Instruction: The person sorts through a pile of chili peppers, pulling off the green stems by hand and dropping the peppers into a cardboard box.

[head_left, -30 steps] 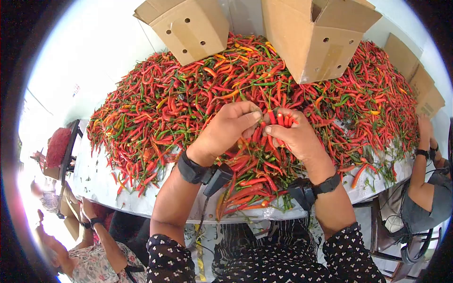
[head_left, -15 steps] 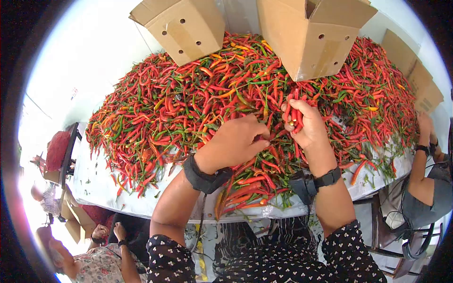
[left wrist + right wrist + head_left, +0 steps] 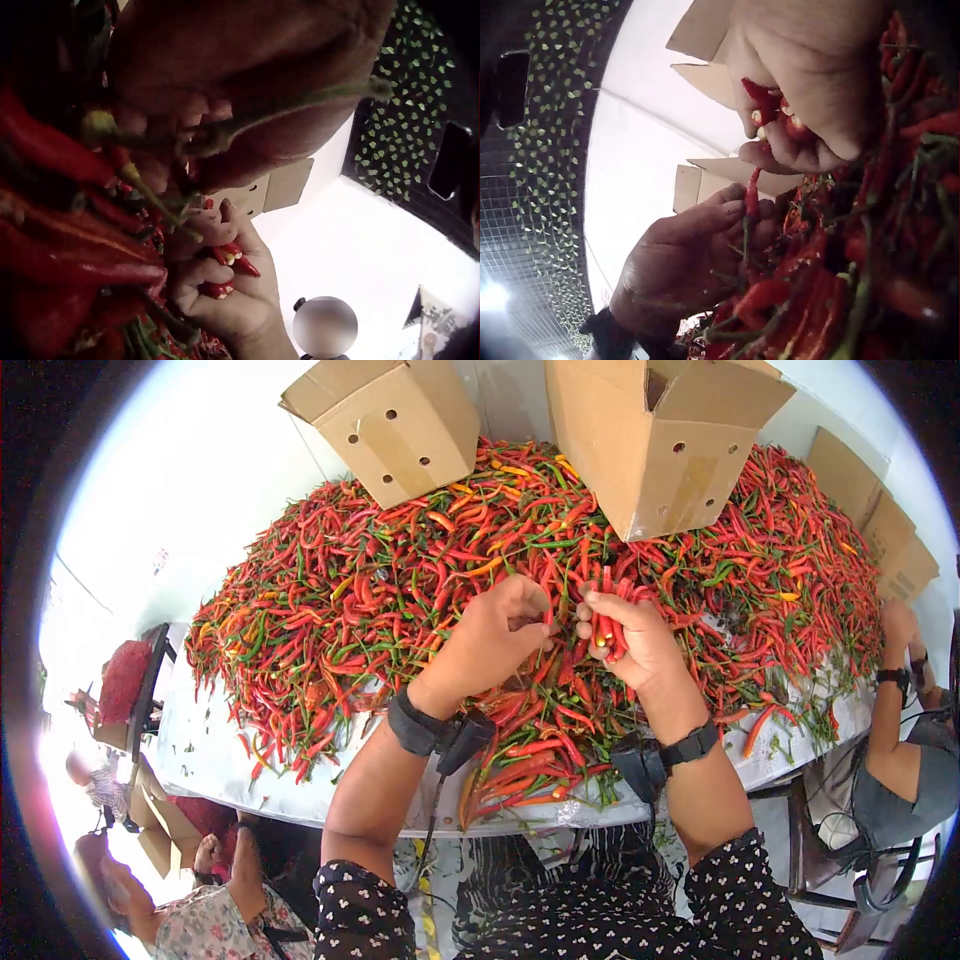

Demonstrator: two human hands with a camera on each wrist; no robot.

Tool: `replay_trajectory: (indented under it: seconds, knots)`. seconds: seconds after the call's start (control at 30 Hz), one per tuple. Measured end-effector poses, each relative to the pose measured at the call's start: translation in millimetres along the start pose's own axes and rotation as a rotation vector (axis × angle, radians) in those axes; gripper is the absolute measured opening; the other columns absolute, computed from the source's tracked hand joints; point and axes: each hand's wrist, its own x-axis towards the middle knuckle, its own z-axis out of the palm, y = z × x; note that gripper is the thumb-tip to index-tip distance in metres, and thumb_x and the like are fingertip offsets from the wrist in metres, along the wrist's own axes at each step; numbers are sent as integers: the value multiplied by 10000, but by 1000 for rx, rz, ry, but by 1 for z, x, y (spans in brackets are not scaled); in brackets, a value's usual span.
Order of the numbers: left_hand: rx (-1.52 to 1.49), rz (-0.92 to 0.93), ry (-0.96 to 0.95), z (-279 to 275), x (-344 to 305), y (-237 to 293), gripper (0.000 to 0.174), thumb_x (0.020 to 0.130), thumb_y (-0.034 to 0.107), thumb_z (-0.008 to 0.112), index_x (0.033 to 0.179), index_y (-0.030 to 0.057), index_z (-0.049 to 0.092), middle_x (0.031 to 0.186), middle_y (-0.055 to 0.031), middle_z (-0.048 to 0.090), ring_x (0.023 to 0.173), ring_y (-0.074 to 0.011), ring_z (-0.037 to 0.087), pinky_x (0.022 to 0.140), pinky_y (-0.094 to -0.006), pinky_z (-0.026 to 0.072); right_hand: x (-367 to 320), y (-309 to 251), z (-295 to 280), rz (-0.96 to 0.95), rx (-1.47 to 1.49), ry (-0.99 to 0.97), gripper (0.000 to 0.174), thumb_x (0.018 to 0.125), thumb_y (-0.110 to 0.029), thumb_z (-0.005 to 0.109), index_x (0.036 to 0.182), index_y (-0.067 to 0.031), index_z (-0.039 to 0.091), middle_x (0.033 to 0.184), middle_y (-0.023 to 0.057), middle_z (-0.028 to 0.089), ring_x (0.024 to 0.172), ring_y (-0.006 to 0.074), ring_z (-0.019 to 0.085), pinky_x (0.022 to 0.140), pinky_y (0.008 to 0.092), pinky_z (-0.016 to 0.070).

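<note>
My right hand (image 3: 648, 648) holds a small bunch of red chillies (image 3: 607, 628) in its curled fingers. Pale, stemless ends of these chillies show in the right wrist view. Just left of it, my left hand (image 3: 482, 645) pinches one red chilli (image 3: 751, 196) between thumb and fingers, its green stem pointing down in the right wrist view. Both hands are over a broad heap of red chillies (image 3: 350, 580), mixed with some green and orange ones. Stemmed chillies in the left wrist view partly hide the left fingertips.
Two cardboard boxes (image 3: 395, 445) (image 3: 665, 470) stand on the heap at the back. Loose chillies lie near the front edge of the white-covered table (image 3: 290, 790). Another person's arm (image 3: 893, 660) reaches in at the right; a person in a floral top (image 3: 215, 920) sits at lower left.
The hands were together a second ago, then parted as the right rose and the left dipped. Now the left has moved up again, and the right has come slightly down and left towards it.
</note>
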Motion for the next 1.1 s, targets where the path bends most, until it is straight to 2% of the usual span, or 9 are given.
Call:
replay_trajectory:
  seconds: [0.07,0.2,0.3,0.4,0.47,0.57,0.67,0.8,1.1]
  knots:
    - [-185,-28,-37,0,0,4,178,791,-17,538,959,11,487,853,-25,539,800,-85,550,673,-220,447,-1,1,1,13,-51,-77,140,770,-140,639,885,-91,575,718,15,594,556,116,556,406,205,369]
    - [-154,41,-54,3,0,2,182,801,-16,532,978,9,492,858,-24,545,816,-83,554,682,-220,448,-6,-1,8,20,-139,-87,117,772,-132,637,864,-97,572,703,1,582,523,94,517,397,199,351]
    - [-106,-79,-79,1,0,5,215,805,-18,524,1017,1,499,900,-25,556,830,-79,554,687,-219,449,-7,-1,8,-1,-170,-114,107,775,-130,633,857,-100,570,692,-5,575,521,83,507,396,200,348]
    - [-219,22,-73,4,1,1,200,811,9,529,1011,-6,525,866,-22,576,773,-74,552,659,-217,450,-8,-2,10,-39,-127,-72,99,779,-132,628,850,-100,566,680,-7,569,530,81,513,394,198,344]
    - [-32,-74,-61,2,-2,4,156,817,48,545,959,-11,568,786,-13,588,691,-69,543,616,-222,451,-5,-3,6,-97,-80,-83,92,782,-129,621,849,-103,563,679,-6,569,536,80,517,400,198,347]
    - [35,-52,-8,3,-2,7,113,802,42,560,875,-41,581,723,-42,600,632,-87,558,562,-239,453,-4,-4,5,-115,-43,-104,85,785,-126,616,847,-105,561,673,-6,565,540,81,521,400,200,348]
    - [75,-66,-10,4,-4,11,102,825,81,550,849,-9,593,673,-1,567,617,-59,520,571,-217,438,-7,-5,8,-111,-65,-69,84,786,-128,615,847,-106,561,673,-5,564,542,82,522,401,202,348]
    - [43,-64,-29,4,-4,11,96,828,80,546,825,-6,590,656,4,556,609,-56,511,558,-213,425,-8,-5,9,-113,-61,-70,90,786,-135,618,846,-98,562,671,-2,564,534,82,518,402,202,348]
    - [144,-69,8,1,-5,3,101,809,71,555,738,1,562,599,-2,541,547,-58,500,488,-219,396,-5,3,9,-278,-326,-125,70,775,-103,619,814,-78,567,624,3,551,525,60,491,429,190,350]
